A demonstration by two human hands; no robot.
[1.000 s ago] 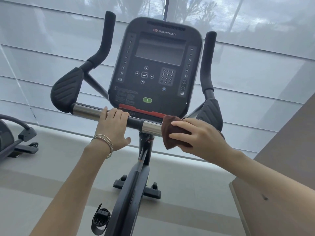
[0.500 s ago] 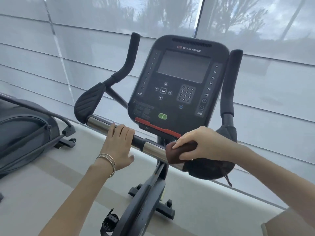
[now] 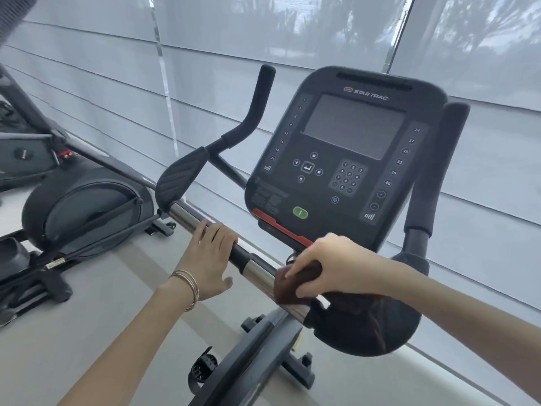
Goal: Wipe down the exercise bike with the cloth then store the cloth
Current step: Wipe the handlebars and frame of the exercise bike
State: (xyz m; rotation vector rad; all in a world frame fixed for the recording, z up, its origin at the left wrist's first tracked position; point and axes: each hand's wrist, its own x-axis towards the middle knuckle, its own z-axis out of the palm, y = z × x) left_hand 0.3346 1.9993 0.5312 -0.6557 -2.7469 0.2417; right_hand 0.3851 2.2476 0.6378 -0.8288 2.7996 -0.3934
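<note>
right hand (image 3: 336,268): fingers curled down over the cloth (image 3: 292,285), clamping it round the bar (image 3: 259,268).
cloth: dark brown, wrapped on the bar's right chrome section, just beside the right pad (image 3: 366,329).
left hand (image 3: 209,259): fingers hooked over the bar left of centre, thumb loose underneath; bracing.
step: wiping the bar, right end. Early in the task by my read; console (image 3: 345,159) likely still to do, storing comes last.
how: keep the cloth wrapped fully round and stroke along the bar's length. Twist the wrist to catch the underside, and run it right up to the pad seam. Left hand stays braced so the bike doesn't rock.
delta, 1.0 s ago: right hand is further right, now against the pad. Fingers go from flat to curled. Cloth no longer hangs below the bar.
delta, 0.5 s ago: both grips unchanged. View swings left, and the elliptical (image 3: 87,212) fills more of the far left.
</note>
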